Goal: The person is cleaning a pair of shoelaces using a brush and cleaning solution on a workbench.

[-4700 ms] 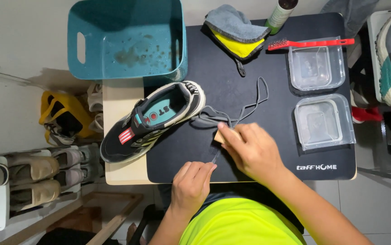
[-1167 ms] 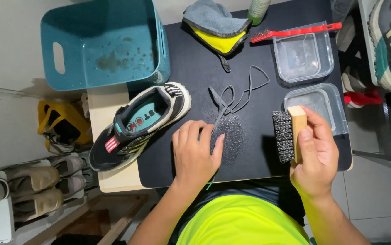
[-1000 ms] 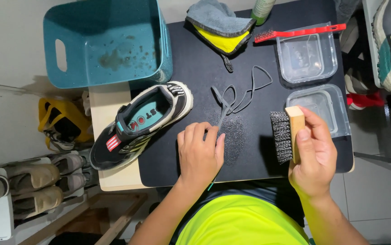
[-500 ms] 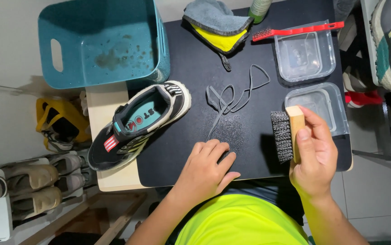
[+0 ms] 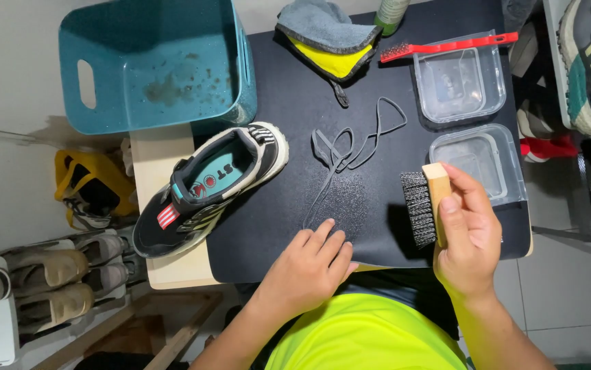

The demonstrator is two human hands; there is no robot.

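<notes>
Landmark: black mat (image 5: 288, 89) covering the surface.

Near edge of mat: left hand (image 5: 309, 267) lies palm down, fingers spread flat on the mat, gripping nothing. Fingertips sit just short of the loose end of the shoelace (image 5: 347, 154).

Near right corner of mat: right hand (image 5: 467, 240) is clamped around a wooden-backed brush (image 5: 426, 205), dark bristles facing left, held just above the mat.

Hands are well apart.

Mid-mat: shoelace lies tangled and loose.

Left edge of mat: black sneaker (image 5: 206, 188) rests tilted, half on the mat, laces out.

Right side of mat: two clear plastic tubs (image 5: 470, 161), one beyond the other.

Far edge of mat: grey-and-yellow cloth (image 5: 326, 34) and red-handled small brush (image 5: 446, 48).

Beyond the mat's far left corner: teal bin (image 5: 158, 62).
</notes>
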